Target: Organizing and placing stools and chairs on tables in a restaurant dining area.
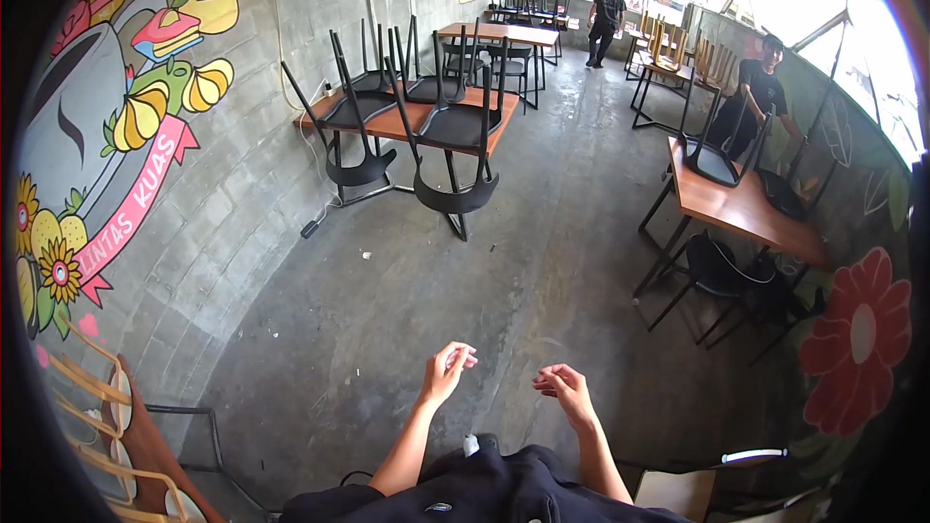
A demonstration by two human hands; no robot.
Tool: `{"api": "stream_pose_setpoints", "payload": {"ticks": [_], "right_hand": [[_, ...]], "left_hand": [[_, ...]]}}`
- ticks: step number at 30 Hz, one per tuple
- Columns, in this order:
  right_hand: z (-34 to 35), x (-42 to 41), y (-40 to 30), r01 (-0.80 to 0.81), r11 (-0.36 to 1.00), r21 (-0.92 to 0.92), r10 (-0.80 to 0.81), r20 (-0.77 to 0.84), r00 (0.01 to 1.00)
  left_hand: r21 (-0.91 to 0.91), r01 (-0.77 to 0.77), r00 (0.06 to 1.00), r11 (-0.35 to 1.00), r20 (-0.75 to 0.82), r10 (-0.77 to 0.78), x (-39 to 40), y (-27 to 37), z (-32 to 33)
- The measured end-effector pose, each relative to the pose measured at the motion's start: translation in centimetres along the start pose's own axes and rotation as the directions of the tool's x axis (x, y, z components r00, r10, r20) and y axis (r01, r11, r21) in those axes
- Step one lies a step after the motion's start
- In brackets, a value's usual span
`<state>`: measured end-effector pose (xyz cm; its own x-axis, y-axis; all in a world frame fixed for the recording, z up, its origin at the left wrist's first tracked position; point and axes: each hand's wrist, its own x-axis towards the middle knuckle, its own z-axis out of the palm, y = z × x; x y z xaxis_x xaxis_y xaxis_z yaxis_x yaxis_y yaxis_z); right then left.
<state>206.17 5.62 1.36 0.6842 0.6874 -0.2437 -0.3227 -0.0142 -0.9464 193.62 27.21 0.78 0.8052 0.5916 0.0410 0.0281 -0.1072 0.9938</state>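
My left hand (445, 372) hangs in the air in front of my body, its fingers loosely bent, with nothing in it. Level with it on the other side, my right hand (567, 388) is also empty, fingers curled inward. A gap separates the two hands, and neither touches anything. Below them spreads the grey concrete floor (407, 305), dotted with small bits of litter. Ahead on the left is a wooden table (407, 127) with black chairs (465, 123) upside down on top. On the right another wooden table (734, 214) also carries overturned black chairs (712, 160).
A black chair (716, 265) stands under the right table. A power strip (309, 229) and cable lie by the painted block wall (240, 181). One person (755, 91) grips a chair behind the right table; another person (607, 18) stands far back. Wooden-legged chairs (120, 414) occupy the lower left.
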Motion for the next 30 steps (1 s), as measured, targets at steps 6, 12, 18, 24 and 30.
{"api": "stream_pose_setpoints", "payload": {"ticks": [6, 12, 18, 24, 30], "right_hand": [[-4.5, 7.3, -0.2, -0.081, 0.993, 0.085, 0.093, -0.149, 0.984], [-8.3, 17.9, 0.3, -0.201, 0.965, 0.170, 0.233, -0.188, 0.954], [-10.3, 34.0, -6.6, -0.135, 0.979, 0.150, 0.154, -0.128, 0.980], [-11.4, 50.2, -14.5, 0.020, 0.999, 0.032, -0.017, -0.099, 0.995], [-10.3, 60.4, -17.9, 0.028, 0.999, 0.031, -0.028, -0.002, 1.000]], "left_hand": [[-0.101, 0.153, 0.984, 0.983, 0.108, -0.142, 8.2, -2.4, 2.2], [-0.311, 0.275, 0.958, 0.910, 0.007, -0.287, 17.3, -5.0, 3.1], [-0.233, 0.235, 0.967, 0.944, -0.044, -0.252, 32.2, -3.5, 3.0], [-0.284, 0.231, 0.968, 0.930, -0.025, -0.248, 43.4, -4.3, 6.9], [-0.543, 0.278, 0.918, 0.793, -0.095, -0.386, 53.8, -2.3, 7.1]]}}
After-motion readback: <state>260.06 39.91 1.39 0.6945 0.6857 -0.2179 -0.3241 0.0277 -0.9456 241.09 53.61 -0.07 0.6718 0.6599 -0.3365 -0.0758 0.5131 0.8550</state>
